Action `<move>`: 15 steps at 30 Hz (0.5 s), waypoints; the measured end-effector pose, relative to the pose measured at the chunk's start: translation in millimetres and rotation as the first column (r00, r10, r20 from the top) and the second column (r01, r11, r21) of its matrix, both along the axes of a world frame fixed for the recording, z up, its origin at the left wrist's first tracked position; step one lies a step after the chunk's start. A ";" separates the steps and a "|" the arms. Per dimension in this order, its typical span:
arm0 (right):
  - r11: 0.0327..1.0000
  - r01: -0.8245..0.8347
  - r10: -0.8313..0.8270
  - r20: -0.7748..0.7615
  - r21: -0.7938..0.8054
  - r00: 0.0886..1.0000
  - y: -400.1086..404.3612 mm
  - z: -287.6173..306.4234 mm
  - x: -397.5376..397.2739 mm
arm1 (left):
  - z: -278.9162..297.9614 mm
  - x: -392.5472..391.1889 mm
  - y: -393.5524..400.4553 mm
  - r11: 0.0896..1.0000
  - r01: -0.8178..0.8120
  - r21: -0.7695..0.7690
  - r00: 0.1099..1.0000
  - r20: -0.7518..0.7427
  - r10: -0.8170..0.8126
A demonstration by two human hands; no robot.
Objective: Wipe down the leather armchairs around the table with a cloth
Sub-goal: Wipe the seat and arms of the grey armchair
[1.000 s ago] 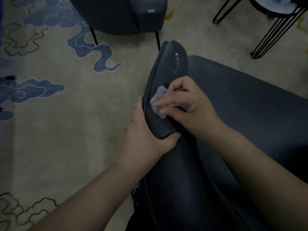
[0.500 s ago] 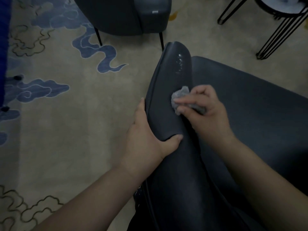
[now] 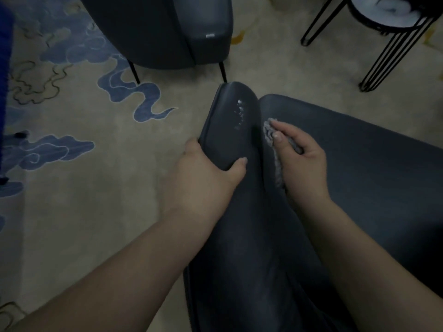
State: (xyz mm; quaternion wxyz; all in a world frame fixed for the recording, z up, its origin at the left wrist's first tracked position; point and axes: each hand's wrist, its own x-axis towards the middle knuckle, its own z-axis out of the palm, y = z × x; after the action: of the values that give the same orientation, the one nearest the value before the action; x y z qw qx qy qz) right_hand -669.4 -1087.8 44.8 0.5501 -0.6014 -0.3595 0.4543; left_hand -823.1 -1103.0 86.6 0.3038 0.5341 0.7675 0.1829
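Our right hand (image 3: 303, 164) pinches the cloth (image 3: 269, 133) beneath it against the armchair (image 3: 359, 164); our left hand (image 3: 206, 171) grips the armrest (image 3: 227, 130)

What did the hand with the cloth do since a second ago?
The right hand, gripping the grey cloth throughout, slid it off the top of the armrest to the right, down into the crease beside the seat. The left hand kept gripping the armrest in the same spot. The pale specks near the armrest's tip stayed there.
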 end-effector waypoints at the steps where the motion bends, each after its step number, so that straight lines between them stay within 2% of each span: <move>1: 1.000 0.005 -0.006 -0.019 -0.009 1.000 4.4 -0.3 0.6 | -1.2 0.9 0.2 1.000 -0.012 0.017 1.000 -0.024 0.012; 8: 0.998 -0.061 0.061 0.036 -0.014 0.997 68.6 9.6 -16.0 | 2.6 4.3 -1.3 0.999 -0.047 -0.001 0.997 -0.061 0.047; 12: 0.985 -0.175 0.173 0.212 -0.010 0.962 89.6 11.1 -28.5 | 4.0 5.2 -0.2 0.998 -0.046 -0.038 0.998 -0.050 0.044; 15: 0.946 -0.299 0.237 0.364 0.125 0.901 57.2 4.2 -25.8 | 4.2 5.8 1.9 0.998 -0.042 -0.038 0.997 -0.064 0.040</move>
State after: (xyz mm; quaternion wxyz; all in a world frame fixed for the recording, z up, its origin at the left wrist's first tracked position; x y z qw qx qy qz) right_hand -695.2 -1030.6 49.0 0.4622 -0.5646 -0.5685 0.3801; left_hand -817.3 -1101.2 90.9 0.2860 0.5176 0.7910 0.1569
